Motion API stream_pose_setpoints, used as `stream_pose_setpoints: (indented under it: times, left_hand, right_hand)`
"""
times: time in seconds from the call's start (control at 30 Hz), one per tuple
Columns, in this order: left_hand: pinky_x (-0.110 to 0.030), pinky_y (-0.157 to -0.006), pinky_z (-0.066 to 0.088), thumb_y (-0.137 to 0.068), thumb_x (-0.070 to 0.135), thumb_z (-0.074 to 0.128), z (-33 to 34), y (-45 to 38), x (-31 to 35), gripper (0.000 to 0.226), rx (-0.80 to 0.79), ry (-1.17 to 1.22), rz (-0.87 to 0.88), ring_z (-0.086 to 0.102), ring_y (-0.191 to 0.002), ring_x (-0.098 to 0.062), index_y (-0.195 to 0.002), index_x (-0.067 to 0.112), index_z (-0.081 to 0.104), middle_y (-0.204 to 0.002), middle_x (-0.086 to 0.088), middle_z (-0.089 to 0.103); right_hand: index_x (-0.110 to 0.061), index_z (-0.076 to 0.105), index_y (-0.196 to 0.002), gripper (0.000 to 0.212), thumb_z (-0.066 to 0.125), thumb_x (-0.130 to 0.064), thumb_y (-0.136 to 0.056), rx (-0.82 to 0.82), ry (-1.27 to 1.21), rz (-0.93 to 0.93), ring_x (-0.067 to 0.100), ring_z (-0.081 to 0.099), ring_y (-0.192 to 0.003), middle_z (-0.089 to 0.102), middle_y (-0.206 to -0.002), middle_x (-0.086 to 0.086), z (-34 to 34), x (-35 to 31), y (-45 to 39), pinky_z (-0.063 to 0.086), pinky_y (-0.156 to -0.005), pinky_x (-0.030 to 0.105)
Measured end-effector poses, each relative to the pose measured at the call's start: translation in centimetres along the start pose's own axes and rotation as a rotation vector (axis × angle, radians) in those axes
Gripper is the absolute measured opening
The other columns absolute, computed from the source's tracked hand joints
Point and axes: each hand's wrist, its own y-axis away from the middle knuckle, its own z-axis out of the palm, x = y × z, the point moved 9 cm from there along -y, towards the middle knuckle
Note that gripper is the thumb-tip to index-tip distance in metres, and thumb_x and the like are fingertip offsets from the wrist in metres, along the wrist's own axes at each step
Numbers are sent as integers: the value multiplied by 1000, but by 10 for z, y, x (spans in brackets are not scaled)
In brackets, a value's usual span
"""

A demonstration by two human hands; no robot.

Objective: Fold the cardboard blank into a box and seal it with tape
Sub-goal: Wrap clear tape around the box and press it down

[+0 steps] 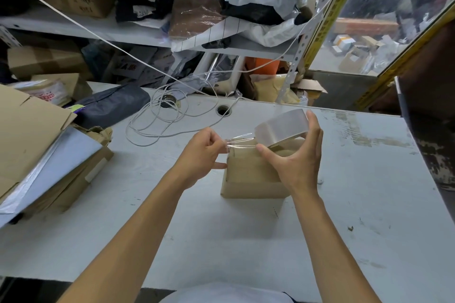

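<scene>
A small brown cardboard box (248, 179) stands folded on the white table (221, 241), its flaps closed on top. Above it my right hand (298, 162) grips a roll of clear tape (283, 128), thumb under the roll and fingers over its far side. A short strip of tape (240, 141) runs left from the roll. My left hand (204, 152) pinches the free end of that strip just above the box's left top edge. My right hand hides part of the box top.
A stack of flat cardboard and a grey mailer (41, 155) lies at the left. A coiled white cable (167, 115) and a cable hole (223, 110) are behind the box. Cluttered shelves (147, 34) rise at the back; a dark panel (428, 130) stands at the right.
</scene>
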Motion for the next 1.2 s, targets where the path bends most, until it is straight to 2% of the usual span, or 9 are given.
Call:
stream_pose_setpoints:
  times: [0.07,0.2,0.4,0.67,0.8,0.93,1.07,1.2]
  left_hand:
    - [-51,-82,61,-98,8,51,3,2,2,19,-7,18,2,69,-108,-21,-81,9,43,-114,-14,70]
    - [-48,-81,61,-98,7,52,3,4,0,18,5,56,2,70,-105,-19,-82,9,43,-110,-16,71]
    - [-44,-84,61,-97,7,55,3,2,-7,21,7,52,-26,72,-102,-23,-78,9,45,-103,-16,74]
    - [-41,-82,60,-97,7,56,4,1,-5,26,-44,99,-42,72,-102,-25,-75,11,44,-110,-24,70]
    - [-41,-83,60,-98,7,56,6,3,-3,28,-69,115,-29,72,-103,-26,-73,12,44,-103,-20,71]
    - [-38,-79,59,-98,6,55,10,5,-2,27,-74,130,-13,73,-101,-22,-74,11,44,-107,-21,73]
    - [-38,-83,60,-99,3,53,11,7,-6,28,-84,163,-33,72,-104,-19,-72,9,45,-108,-15,75]
    - [-31,-80,60,-98,3,56,10,6,-10,31,-108,173,-78,73,-101,-15,-70,8,46,-106,-12,76]
  right_hand:
    - [-43,14,-147,114,78,-68,-56,-4,-5,25,3,28,-128,31,-148,-7,-2,3,0,39,-107,61]
    - [-43,15,-146,113,76,-72,-55,-36,13,27,3,27,-126,31,-148,-8,0,1,-1,40,-106,60]
    - [-48,11,-143,113,71,-78,-53,-59,44,22,23,42,-132,33,-148,-6,-2,4,4,46,-100,60]
    - [-41,14,-146,113,76,-73,-57,-7,28,0,21,42,-130,33,-146,-5,-6,0,10,50,-98,54]
    - [-42,14,-146,112,79,-69,-58,-1,19,8,21,42,-131,34,-148,-4,-9,2,11,51,-98,52]
    - [-42,15,-145,111,81,-66,-59,12,6,31,21,41,-131,34,-149,-5,-12,5,15,51,-97,53]
    - [-39,18,-144,109,79,-67,-58,35,-5,36,20,44,-128,37,-146,-5,-13,5,21,52,-95,53]
    - [-37,21,-144,109,86,-59,-59,72,-36,42,18,45,-123,39,-142,-4,-14,8,28,52,-94,47]
